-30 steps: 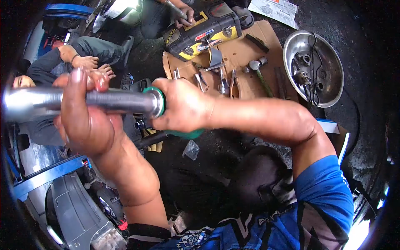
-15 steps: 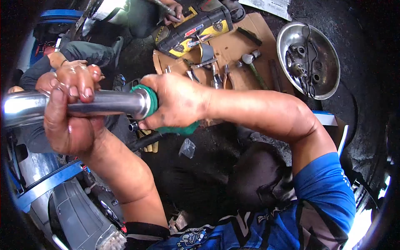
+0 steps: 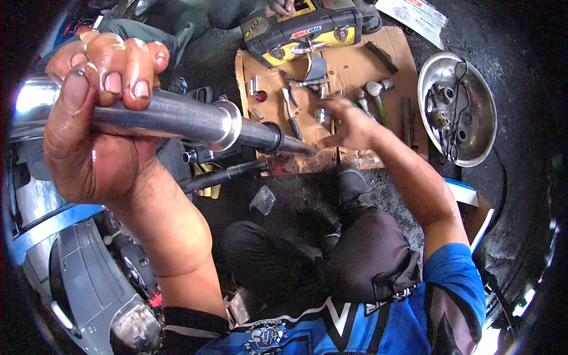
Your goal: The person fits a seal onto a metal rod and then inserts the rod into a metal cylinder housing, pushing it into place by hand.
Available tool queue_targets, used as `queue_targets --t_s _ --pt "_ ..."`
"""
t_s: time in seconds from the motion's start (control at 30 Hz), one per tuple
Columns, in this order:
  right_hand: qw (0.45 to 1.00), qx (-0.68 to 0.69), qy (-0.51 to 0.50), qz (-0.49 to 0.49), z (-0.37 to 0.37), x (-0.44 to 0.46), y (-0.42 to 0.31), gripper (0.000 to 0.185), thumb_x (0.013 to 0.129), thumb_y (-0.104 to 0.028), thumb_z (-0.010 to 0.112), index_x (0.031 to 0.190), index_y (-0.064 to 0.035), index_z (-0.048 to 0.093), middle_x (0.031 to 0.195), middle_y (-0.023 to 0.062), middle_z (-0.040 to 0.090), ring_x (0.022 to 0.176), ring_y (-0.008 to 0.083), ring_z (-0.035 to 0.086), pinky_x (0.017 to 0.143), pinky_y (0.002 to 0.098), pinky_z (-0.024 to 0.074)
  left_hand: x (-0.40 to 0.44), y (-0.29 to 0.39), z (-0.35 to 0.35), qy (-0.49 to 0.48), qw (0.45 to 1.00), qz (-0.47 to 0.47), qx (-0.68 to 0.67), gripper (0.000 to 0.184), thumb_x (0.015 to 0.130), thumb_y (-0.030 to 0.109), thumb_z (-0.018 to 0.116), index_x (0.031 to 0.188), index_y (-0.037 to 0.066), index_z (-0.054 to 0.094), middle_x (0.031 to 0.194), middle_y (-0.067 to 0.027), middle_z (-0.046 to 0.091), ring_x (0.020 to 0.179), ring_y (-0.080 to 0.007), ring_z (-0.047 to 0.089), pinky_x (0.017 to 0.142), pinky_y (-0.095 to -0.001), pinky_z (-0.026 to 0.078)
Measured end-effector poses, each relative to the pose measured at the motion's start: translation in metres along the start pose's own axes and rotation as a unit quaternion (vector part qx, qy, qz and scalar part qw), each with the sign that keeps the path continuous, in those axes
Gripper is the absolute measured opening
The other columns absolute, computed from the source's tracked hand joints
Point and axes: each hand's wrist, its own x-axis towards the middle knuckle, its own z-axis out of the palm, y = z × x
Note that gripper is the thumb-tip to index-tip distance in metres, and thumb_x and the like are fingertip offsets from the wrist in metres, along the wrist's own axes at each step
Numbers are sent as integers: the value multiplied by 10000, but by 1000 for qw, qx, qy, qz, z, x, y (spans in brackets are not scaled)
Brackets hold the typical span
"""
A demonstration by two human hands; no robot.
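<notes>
My left hand (image 3: 106, 112) is wrapped round a shiny metal tube (image 3: 177, 117) at the left. From the tube's collar a thinner rod with a black ring (image 3: 273, 137) extends right and down. My right hand (image 3: 349, 127) is over the cardboard (image 3: 390, 59), near the rod's far tip, with its fingers apart and nothing seen in it. Under and around it lie pliers (image 3: 290, 112), sockets (image 3: 321, 115) and a hammer (image 3: 378, 89). The green cloth is not visible.
A black and yellow toolbox (image 3: 302, 35) stands at the top, beside another person's hand (image 3: 280, 7). A metal basin (image 3: 458, 109) with parts is at the right. Below the cardboard lie a black tube (image 3: 228, 176) and clear plastic (image 3: 262, 200). Grey bodywork (image 3: 94, 278) is at lower left.
My right hand has let go of the green cloth at the tube's end and moved right, over the tools. The collar and thinner rod now show. My left hand still holds the tube.
</notes>
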Motion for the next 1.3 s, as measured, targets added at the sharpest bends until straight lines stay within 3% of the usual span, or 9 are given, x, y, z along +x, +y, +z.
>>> queue_targets --t_s 0.1,0.13,0.23,0.4,0.47,0.8,0.97,1.2,1.3 --pt "978 146 -41 -140 8 20 -55 660 665 -348 850 1165 -5 588 1244 218 552 1227 366 478 1051 450 371 1 0 15 70 997 -11 8 106 853 133 534 949 90 537 817 -19 473 758 -148 470 875 -407 316" --pt "979 107 19 -175 21 26 -61 567 673 -379 829 1053 -16 615 980 180 653 961 315 621 842 394 491 2 0 14 70 997 -10 9 106 853 133 534 949 90 537 817 -19 473 758 -148 470 875 -407 316" --pt "949 297 -81 -71 26 40 -87 549 690 -356 830 1054 -7 616 801 118 684 752 211 668 702 355 533 2 0 11 -8 1000 3 26 166 928 159 489 1070 108 558 851 -39 507 763 -166 491 862 -425 342" --pt "923 358 -141 3 7 35 -115 569 672 -354 835 1069 0 633 844 156 691 796 250 679 759 370 542 -3 3 28 66 998 -13 18 89 852 125 556 923 121 503 796 -8 474 726 -145 479 858 -400 325" --pt "966 241 -16 -92 -13 38 -143 598 641 -376 845 1063 -3 643 866 177 693 811 288 680 783 392 535 -2 3 32 72 997 -15 14 78 855 124 550 918 121 503 791 -9 473 722 -147 478 850 -400 328" --pt "937 260 27 -230 -35 44 -163 767 601 -357 900 1180 -15 533 872 115 659 832 203 640 755 343 512 -5 0 19 38 998 27 40 136 883 118 530 1016 116 554 776 -42 496 703 -162 507 811 -404 380" --pt "930 344 -51 -117 -43 39 -177 516 617 -271 878 991 -13 634 857 80 658 803 160 622 721 311 510 -4 3 21 25 999 16 35 125 895 127 525 1018 116 547 787 -41 494 716 -166 507 829 -406 370" --pt "933 335 10 -135 -11 38 -151 553 629 -255 872 1057 -21 614 796 44 647 696 126 613 611 274 505 -8 4 17 23 999 7 25 143 904 130 517 1043 115 546 817 -44 505 756 -171 508 852 -405 356" --pt "926 371 -50 -53 -7 31 -144 647 608 -374 862 1077 -11 602 955 152 658 873 256 638 803 361 499 -11 6 23 75 997 -6 24 76 866 132 537 938 107 546 795 -25 487 738 -156 476 860 -406 316"
